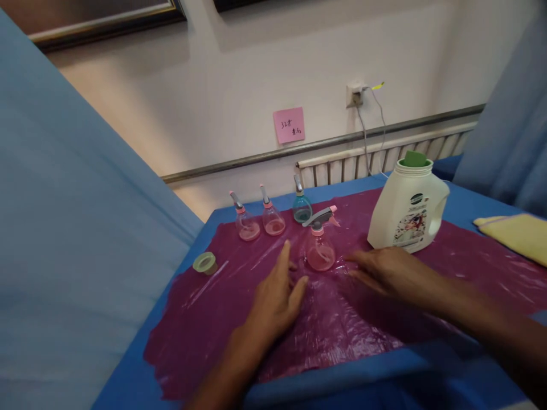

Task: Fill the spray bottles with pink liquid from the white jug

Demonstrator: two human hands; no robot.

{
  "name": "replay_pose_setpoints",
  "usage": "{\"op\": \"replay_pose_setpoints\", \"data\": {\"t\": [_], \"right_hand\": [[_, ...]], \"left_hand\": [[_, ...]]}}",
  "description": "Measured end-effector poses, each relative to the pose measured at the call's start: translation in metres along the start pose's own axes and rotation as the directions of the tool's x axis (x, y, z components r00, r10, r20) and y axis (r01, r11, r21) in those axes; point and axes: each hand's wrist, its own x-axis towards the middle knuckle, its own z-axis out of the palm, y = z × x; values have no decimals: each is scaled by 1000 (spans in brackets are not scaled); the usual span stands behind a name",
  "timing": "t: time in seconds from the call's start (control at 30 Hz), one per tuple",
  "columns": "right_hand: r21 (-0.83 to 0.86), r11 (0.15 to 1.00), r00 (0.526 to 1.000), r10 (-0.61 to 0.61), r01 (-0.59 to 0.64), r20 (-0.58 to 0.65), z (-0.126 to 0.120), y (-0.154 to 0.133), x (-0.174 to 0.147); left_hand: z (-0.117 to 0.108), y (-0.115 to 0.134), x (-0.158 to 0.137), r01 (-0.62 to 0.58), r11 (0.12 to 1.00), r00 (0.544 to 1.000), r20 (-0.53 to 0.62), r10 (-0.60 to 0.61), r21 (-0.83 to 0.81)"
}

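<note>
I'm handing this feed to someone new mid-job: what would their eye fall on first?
Probably the big cream jug with a green piece in its mouth, at the right on the purple plastic sheet. Next, the pink-collared spray bottle near the middle, between the left hand and right hand, gripped by neither. Farther back and to its left stand three more spray bottles, the rightmost teal.

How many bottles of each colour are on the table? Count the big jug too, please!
Spray bottles with pink collars: 3
Teal spray bottle: 1
Cream jug: 1
Total: 5
</note>
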Motion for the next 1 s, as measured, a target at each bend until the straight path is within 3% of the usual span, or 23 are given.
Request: {"op": "replay_pose_setpoints", "data": {"t": [0.03,0.1,0.23,0.3,0.4,0.53,0.77,0.9,1.0], "right_hand": [[14,998,997,-66,66,28,5,-10,11],[51,986,987,-154,155,-36,11,-25,28],[121,971,920,-152,208,-360,17,-39,54],[135,968,901,-142,214,-411,25,-37,62],[103,978,914,-128,181,-385,43,-29,60],[58,987,942,-126,151,-311,65,-18,44],[34,997,958,-53,65,-281,70,-9,37],[49,997,962,-45,60,-269,72,-5,36],[119,991,954,-27,65,-300,72,-1,35]], "left_hand": [[6,13,7,-54,998,998,-41,53,-21],[14,32,19,-158,987,981,-116,155,-23],[20,48,40,-272,962,935,-239,262,-11],[23,47,47,-280,960,919,-293,265,-8],[31,37,51,-249,968,910,-338,239,17],[41,22,44,-236,969,929,-275,247,73],[51,15,40,-252,959,924,-264,278,131],[56,12,41,-242,968,932,-262,250,63],[59,9,39,-184,980,942,-297,155,-71]]}}
